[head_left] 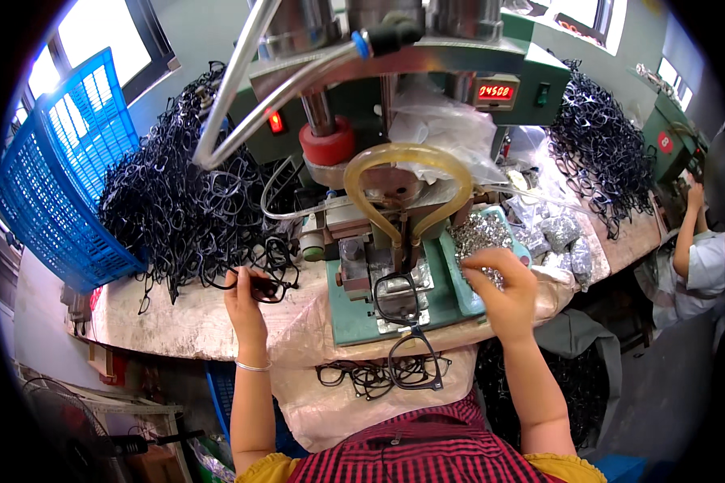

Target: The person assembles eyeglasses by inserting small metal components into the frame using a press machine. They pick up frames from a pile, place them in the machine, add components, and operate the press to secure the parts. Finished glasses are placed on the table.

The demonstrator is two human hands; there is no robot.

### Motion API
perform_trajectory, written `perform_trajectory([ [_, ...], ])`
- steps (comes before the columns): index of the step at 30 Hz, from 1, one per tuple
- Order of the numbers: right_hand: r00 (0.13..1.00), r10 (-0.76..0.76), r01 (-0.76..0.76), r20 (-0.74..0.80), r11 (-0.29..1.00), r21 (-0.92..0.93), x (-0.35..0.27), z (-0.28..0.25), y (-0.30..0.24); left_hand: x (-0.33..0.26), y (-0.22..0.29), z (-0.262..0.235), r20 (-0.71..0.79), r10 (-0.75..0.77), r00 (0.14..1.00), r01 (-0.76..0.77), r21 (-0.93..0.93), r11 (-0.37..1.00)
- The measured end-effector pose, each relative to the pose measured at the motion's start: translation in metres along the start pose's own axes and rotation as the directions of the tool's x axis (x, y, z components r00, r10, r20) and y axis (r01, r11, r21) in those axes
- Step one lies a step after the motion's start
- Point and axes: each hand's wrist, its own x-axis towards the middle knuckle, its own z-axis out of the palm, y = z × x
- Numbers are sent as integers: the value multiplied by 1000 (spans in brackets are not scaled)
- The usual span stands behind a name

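Observation:
My left hand [246, 310] pinches a black eyeglass frame [271, 299] at the front edge of the left pile. Over a light-blue tray [466, 296] of small shiny metal parts [483, 233], my right hand [503, 294] has its fingers curled close together; whatever lies between the fingertips is too small to tell. Another black eyeglass frame [413, 328] sits in the bench machine [404, 52], one rim at the metal fixture [424, 296] and the other hanging past the green base [348, 322] towards me. Neither hand touches that frame.
Large heaps of black frames [189, 185] rise left and right of the machine, beside a blue plastic basket [72, 169]. Several frames [370, 374] lie on the cloth over my lap. Bags of metal parts [560, 233] stand right of the tray. A co-worker's arm [689, 225] shows far right.

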Motion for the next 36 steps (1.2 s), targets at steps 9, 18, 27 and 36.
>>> perform_trajectory([
  [9, 982, 182, -145, -41, 884, 445, 0, 69, 3, -64, -42, 2, 102, -449, 888, 451, -393, 801],
  [18, 969, 225, -238, 102, 744, 624, 7, 72, -28, -40, 128, 126, 254, 582, 772, -608, 30, 793],
  [27, 996, -64, 87, 69, 911, -403, 9, 15, 26, -104, 98, 113, 842, -452, 294, 845, -8, 534],
  [36, 988, -157, 118, -15, 802, -586, -3, 2, 93, -102, 69, 132, 820, -496, 284, 917, -80, 392],
])
